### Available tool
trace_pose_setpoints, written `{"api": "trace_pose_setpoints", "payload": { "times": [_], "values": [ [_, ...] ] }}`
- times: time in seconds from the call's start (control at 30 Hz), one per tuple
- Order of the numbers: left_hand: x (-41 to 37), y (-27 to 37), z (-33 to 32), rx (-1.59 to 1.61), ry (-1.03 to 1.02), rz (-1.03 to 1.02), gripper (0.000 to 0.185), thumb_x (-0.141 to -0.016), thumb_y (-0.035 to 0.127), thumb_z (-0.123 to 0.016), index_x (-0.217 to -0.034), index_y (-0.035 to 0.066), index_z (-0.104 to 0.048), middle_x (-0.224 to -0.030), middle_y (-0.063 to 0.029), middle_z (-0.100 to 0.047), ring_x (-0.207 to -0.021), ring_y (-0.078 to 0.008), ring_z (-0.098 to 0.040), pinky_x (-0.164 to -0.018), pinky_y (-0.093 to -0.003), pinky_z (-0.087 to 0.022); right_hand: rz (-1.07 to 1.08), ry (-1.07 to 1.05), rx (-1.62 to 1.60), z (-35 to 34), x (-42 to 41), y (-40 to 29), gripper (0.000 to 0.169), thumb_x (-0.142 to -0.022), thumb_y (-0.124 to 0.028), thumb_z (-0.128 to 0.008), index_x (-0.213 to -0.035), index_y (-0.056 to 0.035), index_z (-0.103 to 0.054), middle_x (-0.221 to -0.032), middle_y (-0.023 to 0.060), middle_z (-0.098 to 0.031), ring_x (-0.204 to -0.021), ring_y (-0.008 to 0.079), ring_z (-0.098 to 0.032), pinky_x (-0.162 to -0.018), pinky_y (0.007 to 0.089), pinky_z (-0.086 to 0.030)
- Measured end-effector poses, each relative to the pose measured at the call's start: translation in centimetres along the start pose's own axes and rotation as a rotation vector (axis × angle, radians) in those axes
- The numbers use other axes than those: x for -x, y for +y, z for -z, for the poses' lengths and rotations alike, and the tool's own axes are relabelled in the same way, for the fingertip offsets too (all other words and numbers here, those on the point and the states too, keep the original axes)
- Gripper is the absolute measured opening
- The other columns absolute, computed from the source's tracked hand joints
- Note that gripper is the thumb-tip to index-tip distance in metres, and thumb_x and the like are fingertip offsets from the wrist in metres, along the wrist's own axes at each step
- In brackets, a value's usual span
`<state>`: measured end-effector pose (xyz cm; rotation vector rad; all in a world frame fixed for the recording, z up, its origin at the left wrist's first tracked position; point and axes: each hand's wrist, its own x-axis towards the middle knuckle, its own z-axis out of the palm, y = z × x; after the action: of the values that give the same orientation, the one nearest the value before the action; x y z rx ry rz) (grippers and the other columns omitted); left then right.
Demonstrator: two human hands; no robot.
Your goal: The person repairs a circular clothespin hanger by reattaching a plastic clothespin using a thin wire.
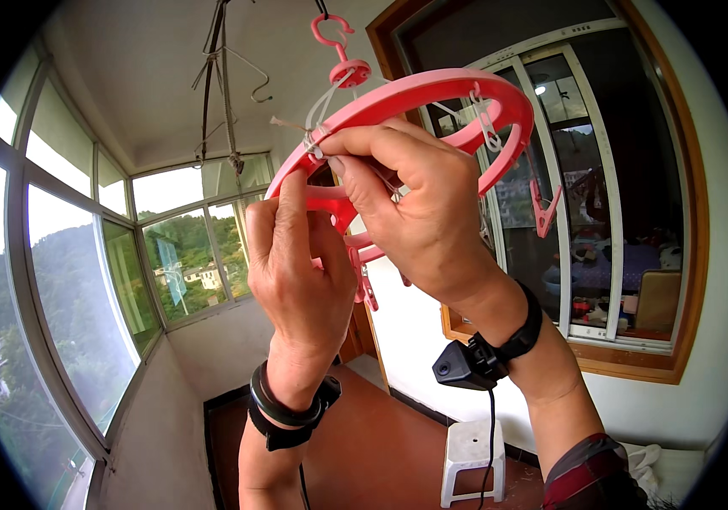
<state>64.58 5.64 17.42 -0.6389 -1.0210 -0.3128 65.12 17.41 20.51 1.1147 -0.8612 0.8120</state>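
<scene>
A round pink plastic clip hanger (427,88) hangs tilted before me from its pink hook (332,32). My left hand (303,274) holds the near left part of its ring from below, the index finger against the rim. The thumb and index finger of my right hand (424,191) pinch at a white string knot (314,143) tied around the rim; the fingers partly hide what they grip. White cords run from the knot up to the hanger's hub (351,73). A white plastic chain link (485,121) and a pink clothespin (545,209) hang from the right side.
Wire hooks and ropes (223,83) hang from the ceiling at left. Windows (77,274) line the left wall, and a wood-framed sliding window (593,191) fills the right. A white plastic stool (473,440) stands on the red floor (376,440). A cable (490,440) trails from my right wrist camera (466,364).
</scene>
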Motion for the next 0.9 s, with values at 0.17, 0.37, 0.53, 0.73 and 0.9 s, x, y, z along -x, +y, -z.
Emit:
{"api": "trace_pose_setpoints", "payload": {
  "times": [0.17, 0.37, 0.53, 0.73, 0.9],
  "values": [
    [-0.4, 0.0, -0.4, 0.066, 0.031, 0.083, 0.023, -0.076, -0.007, -0.063, -0.097, 0.002, -0.063, -0.074, -0.0054, -0.055, -0.060, -0.0173, -0.051, -0.052, -0.0287, -0.043, -0.006, -0.001, 0.028, -0.1, 0.4, 0.8, 0.010, -0.078, 0.003, -0.062, -0.087, 0.0003, -0.064, -0.077, 0.0118, -0.064, -0.065, 0.0263, -0.063, -0.056, 0.0318, -0.050],
    [-0.2, -1.2, -2.0, 0.025, 0.101, 0.014, 0.015, -0.074, -0.003, -0.068, -0.085, 0.005, -0.063, -0.069, -0.0051, -0.052, -0.054, -0.0176, -0.052, -0.049, -0.0296, -0.042, -0.005, -0.012, 0.072, 0.0, 0.7, 1.0, 0.008, -0.078, 0.002, -0.062, -0.086, 0.0003, -0.064, -0.076, 0.0118, -0.063, -0.065, 0.0268, -0.062, -0.055, 0.0323, -0.049],
    [-0.9, -2.1, -2.7, -0.025, 0.097, 0.042, 0.011, -0.074, -0.001, -0.068, -0.080, 0.005, -0.061, -0.067, -0.0036, -0.053, -0.054, -0.0181, -0.053, -0.049, -0.0289, -0.042, -0.037, -0.041, 0.115, 0.3, 0.3, 0.9, 0.008, -0.078, 0.003, -0.061, -0.085, 0.0004, -0.063, -0.075, 0.0125, -0.062, -0.064, 0.0268, -0.061, -0.054, 0.0324, -0.048],
    [0.0, -1.6, -1.6, 0.132, -0.004, 0.180, 0.008, -0.078, -0.003, -0.065, -0.080, 0.002, -0.058, -0.071, -0.0054, -0.054, -0.057, -0.0134, -0.051, -0.050, -0.0260, -0.042, -0.032, -0.052, 0.070, 0.0, 1.1, 1.5, 0.008, -0.077, 0.003, -0.063, -0.084, 0.0009, -0.062, -0.073, 0.0117, -0.061, -0.062, 0.0257, -0.060, -0.054, 0.0313, -0.046],
    [2.5, -1.8, -0.7, 0.191, -0.089, 0.200, 0.007, -0.080, -0.004, -0.062, -0.083, 0.001, -0.057, -0.080, -0.0038, -0.058, -0.058, -0.0080, -0.047, -0.050, -0.0221, -0.039, -0.057, -0.126, 0.098, 0.6, 2.6, 1.3, 0.008, -0.077, 0.002, -0.065, -0.084, 0.0006, -0.063, -0.075, 0.0112, -0.062, -0.061, 0.0237, -0.061, -0.053, 0.0300, -0.047]
  ]
}}
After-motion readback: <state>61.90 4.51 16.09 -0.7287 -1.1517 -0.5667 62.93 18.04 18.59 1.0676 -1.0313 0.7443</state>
